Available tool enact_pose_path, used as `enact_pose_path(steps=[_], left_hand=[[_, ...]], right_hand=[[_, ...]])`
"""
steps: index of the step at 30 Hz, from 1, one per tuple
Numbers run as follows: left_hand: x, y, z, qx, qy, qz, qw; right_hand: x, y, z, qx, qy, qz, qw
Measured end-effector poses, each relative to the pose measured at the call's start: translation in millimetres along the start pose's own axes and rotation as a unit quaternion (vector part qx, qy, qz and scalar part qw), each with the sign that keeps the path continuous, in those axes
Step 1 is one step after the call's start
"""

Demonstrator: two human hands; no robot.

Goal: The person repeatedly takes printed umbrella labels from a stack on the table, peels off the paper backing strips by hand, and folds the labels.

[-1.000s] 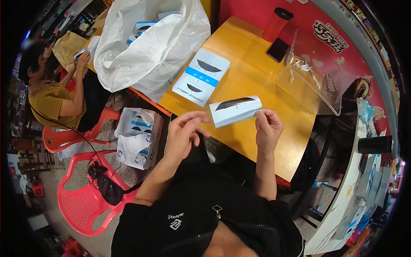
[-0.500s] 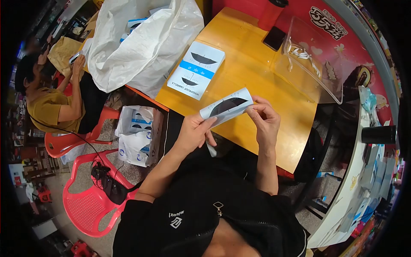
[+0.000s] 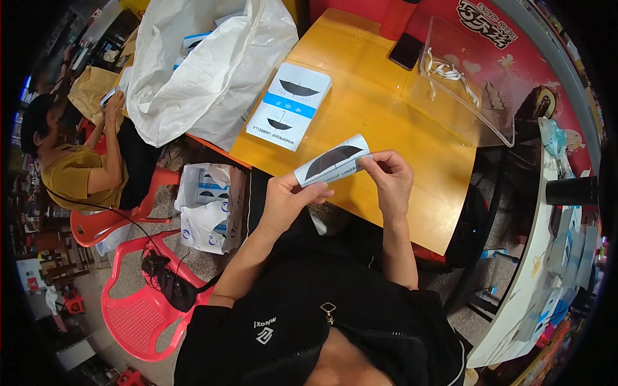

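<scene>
A rolled printed sheet with a black umbrella picture is held between my two hands, above the front edge of the yellow table. My left hand grips its left end, thumb along the lower side. At the right end, my right hand pinches the sheet between thumb and fingers. Beyond my left hand, a stack of flat windproof umbrella sheets lies on the table.
A large white sack with printed pieces stands at the back left. Phone, red bottle and clear bin are at the back right. An open box, pink chair and seated person are left.
My left hand has come up to the sheet and taken its left end. The sheet has curled into a roll, and some of its lettering now shows. My right hand still holds its end.
</scene>
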State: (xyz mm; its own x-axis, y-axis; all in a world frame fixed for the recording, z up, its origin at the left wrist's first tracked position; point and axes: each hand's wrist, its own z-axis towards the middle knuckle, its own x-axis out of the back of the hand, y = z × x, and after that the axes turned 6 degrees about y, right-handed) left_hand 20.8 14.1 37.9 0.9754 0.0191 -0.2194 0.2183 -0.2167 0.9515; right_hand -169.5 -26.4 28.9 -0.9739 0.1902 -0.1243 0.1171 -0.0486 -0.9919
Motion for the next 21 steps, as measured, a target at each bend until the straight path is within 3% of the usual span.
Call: enact_pose_path(steps=[9, 14, 21], left_hand=[[4, -6, 1, 0.022, 0.001, -0.016, 1.0], [4, -8, 1, 0.032, 0.004, -0.029, 0.999], [0, -10, -1, 0.08, 0.039, -0.078, 0.993]], right_hand=[[1, -1, 2, 0.001, -0.015, 0.003, 1.0], [2, -5, 6, -0.075, -0.055, 0.032, 0.995], [12, 12, 10, -0.07, -0.091, 0.043, 0.992]])
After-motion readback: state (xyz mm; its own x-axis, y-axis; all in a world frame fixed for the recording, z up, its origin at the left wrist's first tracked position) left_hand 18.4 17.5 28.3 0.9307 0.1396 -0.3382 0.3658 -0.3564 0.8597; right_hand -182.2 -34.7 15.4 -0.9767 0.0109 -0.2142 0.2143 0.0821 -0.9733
